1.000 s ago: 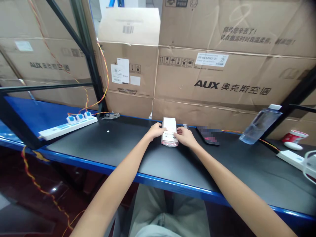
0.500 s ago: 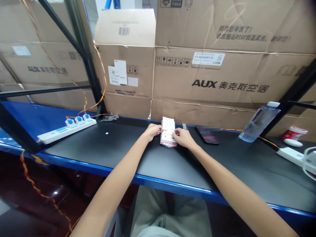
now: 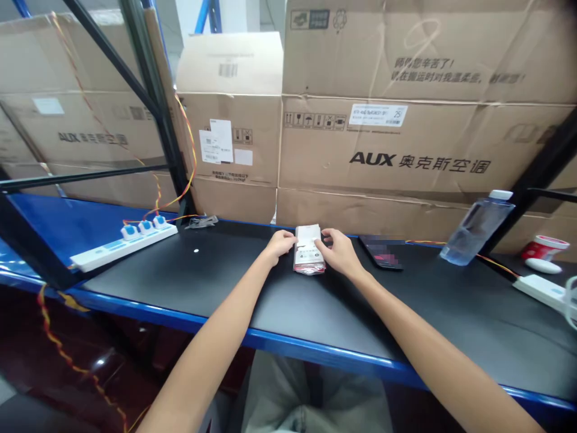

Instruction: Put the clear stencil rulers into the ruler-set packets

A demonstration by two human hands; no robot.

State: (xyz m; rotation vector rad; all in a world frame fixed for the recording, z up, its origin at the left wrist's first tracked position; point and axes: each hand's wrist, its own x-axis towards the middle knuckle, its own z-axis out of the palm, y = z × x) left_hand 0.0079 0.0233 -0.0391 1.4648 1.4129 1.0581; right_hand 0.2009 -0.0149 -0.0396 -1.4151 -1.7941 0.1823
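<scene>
On the black tabletop in front of me lies a small stack of white printed packets (image 3: 310, 255), with clear plastic and red showing at its near edge. At its left edge my left hand (image 3: 281, 245) is closed, fingertips pinching the side near the back. My right hand (image 3: 338, 248) curls around the opposite side, its thumb at the top packet and its fingers bent at the back right corner. Printing shows on the upper packet, while the layers beneath are mostly covered.
Right of my hands lies a dark phone (image 3: 382, 252). A clear bottle (image 3: 475, 231) leans beyond it, near a red and white tub (image 3: 544, 247). White power strips (image 3: 124, 245) lie at both sides. Large cartons (image 3: 406, 144) wall off the back, and a blue edge (image 3: 315, 350) runs along the front.
My right hand has shifted from the packets' near face toward the back right corner, its fingers lifted more. The top packet's print shows more fully. The view has tilted slightly upward.
</scene>
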